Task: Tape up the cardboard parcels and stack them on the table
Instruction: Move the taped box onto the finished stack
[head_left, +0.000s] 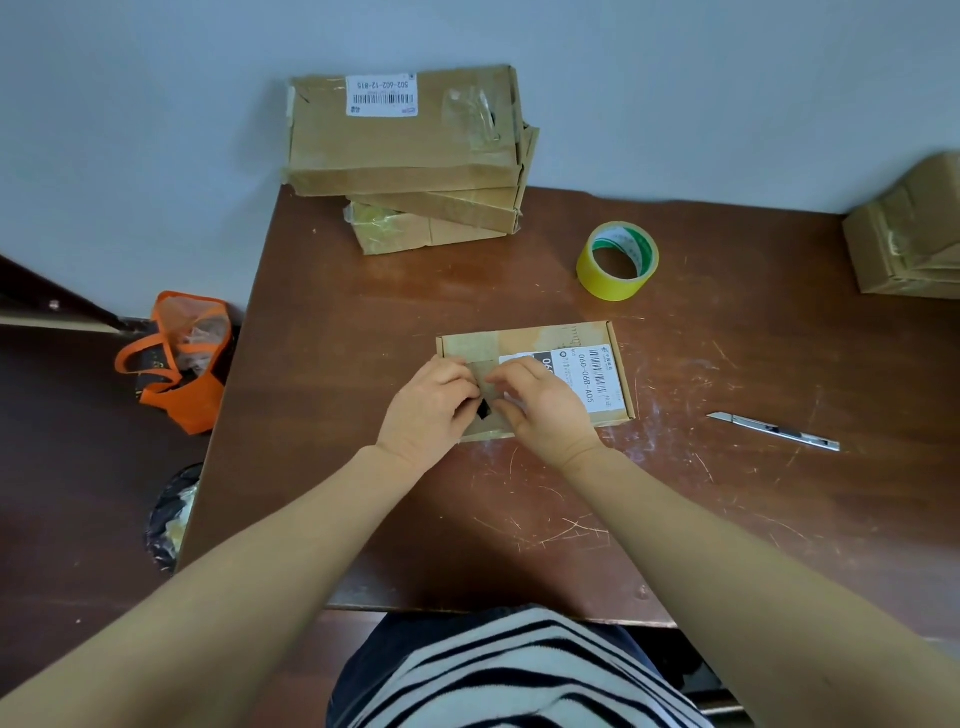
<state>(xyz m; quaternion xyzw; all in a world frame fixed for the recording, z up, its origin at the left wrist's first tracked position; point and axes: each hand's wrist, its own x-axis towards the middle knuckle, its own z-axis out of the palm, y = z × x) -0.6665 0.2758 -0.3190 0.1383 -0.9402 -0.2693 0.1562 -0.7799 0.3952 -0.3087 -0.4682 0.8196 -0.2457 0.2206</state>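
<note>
Parcel (582, 374) lies flat at tabletop (363, 364) centre, label up. Step looks like closing a dark gap (484, 410) toward its 7 o'clock corner before taping. Best to press the card edges flush, hold with one hand and fetch the tape roll (618, 262) at 1 o'clock with the other; knife (774, 430) at 3 o'clock for the cut. Left hand (431, 400) and right hand (540, 405) are both knuckles-up, fingers curled, pinching the parcel's card either side of the gap, fingertips nearly meeting. Forearms reach in from 7 and 5 o'clock, wrists low at the near edge. Stack (410, 156) at 11 o'clock is where it should go.
</note>
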